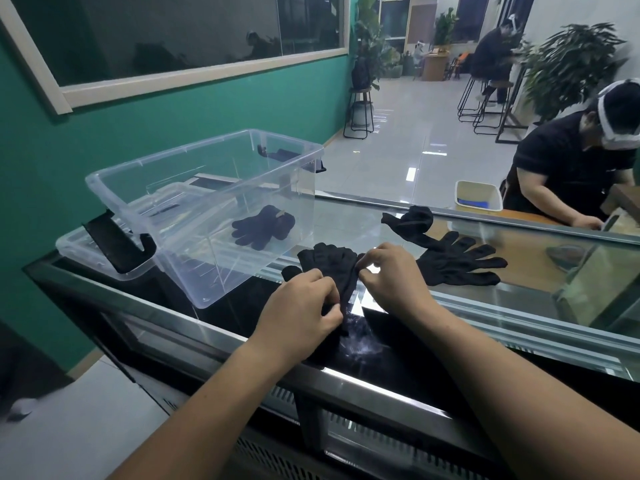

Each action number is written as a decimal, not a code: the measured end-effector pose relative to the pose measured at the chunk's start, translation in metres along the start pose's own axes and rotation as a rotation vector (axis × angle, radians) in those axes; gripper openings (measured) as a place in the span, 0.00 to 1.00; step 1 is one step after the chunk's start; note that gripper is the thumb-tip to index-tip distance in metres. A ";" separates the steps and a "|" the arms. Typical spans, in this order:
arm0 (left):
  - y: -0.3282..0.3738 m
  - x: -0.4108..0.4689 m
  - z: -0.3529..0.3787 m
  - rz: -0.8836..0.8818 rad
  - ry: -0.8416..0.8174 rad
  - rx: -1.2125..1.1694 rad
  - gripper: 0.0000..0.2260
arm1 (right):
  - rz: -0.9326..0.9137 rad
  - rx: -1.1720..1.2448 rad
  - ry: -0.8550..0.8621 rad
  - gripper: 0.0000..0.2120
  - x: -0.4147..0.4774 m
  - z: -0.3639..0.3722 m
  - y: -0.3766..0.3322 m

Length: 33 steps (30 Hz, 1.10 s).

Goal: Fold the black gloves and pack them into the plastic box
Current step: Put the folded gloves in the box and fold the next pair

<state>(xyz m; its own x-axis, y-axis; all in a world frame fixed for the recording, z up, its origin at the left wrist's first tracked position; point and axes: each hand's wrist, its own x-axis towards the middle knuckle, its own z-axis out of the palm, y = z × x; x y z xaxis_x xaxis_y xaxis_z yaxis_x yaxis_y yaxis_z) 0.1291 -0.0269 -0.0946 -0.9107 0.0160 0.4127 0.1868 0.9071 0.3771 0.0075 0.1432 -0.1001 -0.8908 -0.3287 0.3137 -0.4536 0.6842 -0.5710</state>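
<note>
A clear plastic box (114, 195) stands on the glass counter at the left, with one black glove (263, 227) lying inside it. In front of me lies a black glove (329, 261), fingers pointing away. My left hand (304, 306) pinches its cuff end and my right hand (388, 275) pinches its right edge. To the right, a flat black glove (460, 263) rests on the glass. A crumpled black glove (412, 220) lies behind it.
The box's lid (83, 251) with black clips lies under the box. The glass counter (519, 306) has a metal front edge. A person in black leans over the far right side, next to a white bin (478, 195). Green wall stands at the left.
</note>
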 end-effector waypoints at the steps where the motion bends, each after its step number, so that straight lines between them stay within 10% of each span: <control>1: 0.000 0.000 0.001 0.010 0.004 -0.017 0.04 | 0.001 0.004 -0.002 0.07 0.000 0.000 0.000; 25: -0.005 -0.009 0.005 0.163 0.006 -0.076 0.03 | 0.087 0.058 0.027 0.21 0.002 0.001 -0.001; 33: -0.004 -0.011 0.000 0.117 -0.013 -0.204 0.07 | 0.094 0.098 0.069 0.08 0.000 -0.003 0.000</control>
<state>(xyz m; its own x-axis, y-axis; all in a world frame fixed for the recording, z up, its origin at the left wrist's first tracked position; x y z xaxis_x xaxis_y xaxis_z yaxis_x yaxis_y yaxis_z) 0.1385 -0.0306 -0.1004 -0.8828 0.1225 0.4535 0.3609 0.7949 0.4877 0.0076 0.1451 -0.0984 -0.9270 -0.2183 0.3051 -0.3719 0.6419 -0.6705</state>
